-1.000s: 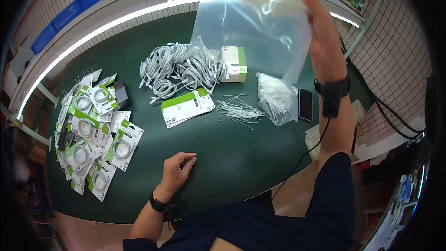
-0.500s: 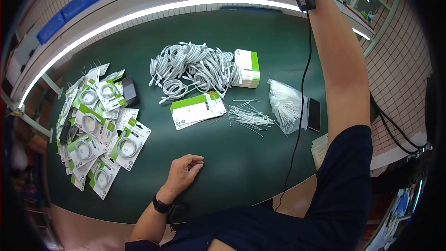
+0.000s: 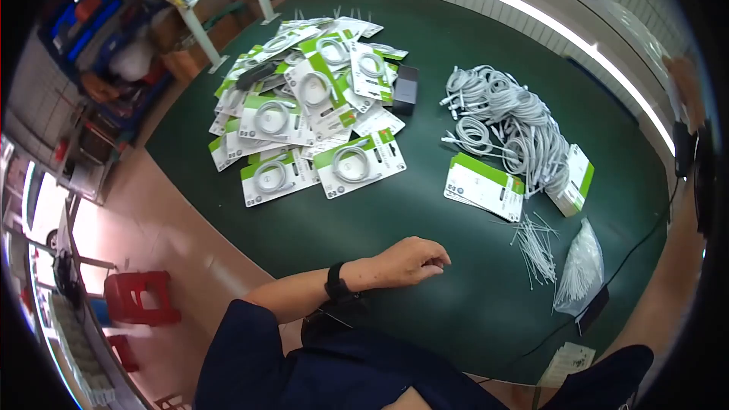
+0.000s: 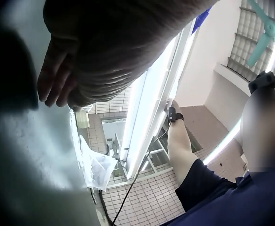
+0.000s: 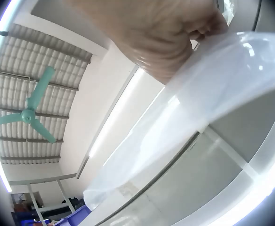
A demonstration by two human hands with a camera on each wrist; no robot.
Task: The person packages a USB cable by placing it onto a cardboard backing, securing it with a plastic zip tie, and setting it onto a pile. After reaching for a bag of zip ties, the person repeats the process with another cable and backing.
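My left hand (image 3: 414,261) rests over the green table (image 3: 364,235) near its front edge, fingers loosely curled with nothing in them. At the far right, my right hand (image 3: 686,91) is raised by the shelf, blurred in the head view. In the right wrist view its fingers curl at the edge of a large clear plastic bag (image 5: 175,122), gripping it. Closest to the left hand are white cable ties (image 3: 536,252), some green-and-white cards (image 3: 484,188) and a packaged cable (image 3: 353,163). A bag of cable ties (image 3: 581,273) lies below the right arm.
Packaged cables are heaped on the table's left, beside a dark box (image 3: 405,89). Loose grey cables (image 3: 509,110) lie right of centre, touching a stack of cards (image 3: 573,182). A phone (image 3: 592,311) and a thin black cord (image 3: 638,247) are at the right. Red stools (image 3: 140,298) stand on the floor.
My right hand has carried the clear bag from above the table up to the shelf. The head view has swung left. My left hand keeps its place over the table.
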